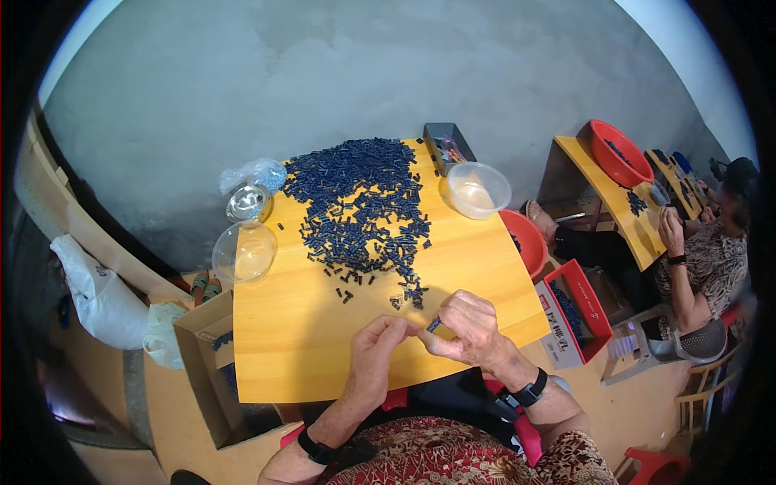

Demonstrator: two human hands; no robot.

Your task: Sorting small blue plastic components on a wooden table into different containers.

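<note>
A: Pinching a small dark piece (434, 325) in the right hand (466, 327), holding it above the near part of the desk (501, 275)!

B: And doing what with the left hand (378, 343)?

A: Bunching thumb and fingers, tips right up by the right hand's; not managing to tell about any grip on anything inside.

B: Judging the piece heavy?

A: Hardly! Going by the heap of loose pieces (356, 170) farther back, reckoning on something light and stiff, probably hard plastic.

B: Fearing a crack?

A: Fearing a slip more, guessing at smooth sides and seeing little room for fingers.

B: Gripping where, then?

A: Favouring the long sides, pinching across the middle with thumb and forefinger, squeezing lightly, leaving both ends free.

B: Spotting anything else?

A: Spotting a clear bowl (244, 252) at the desk's left edge!
</note>
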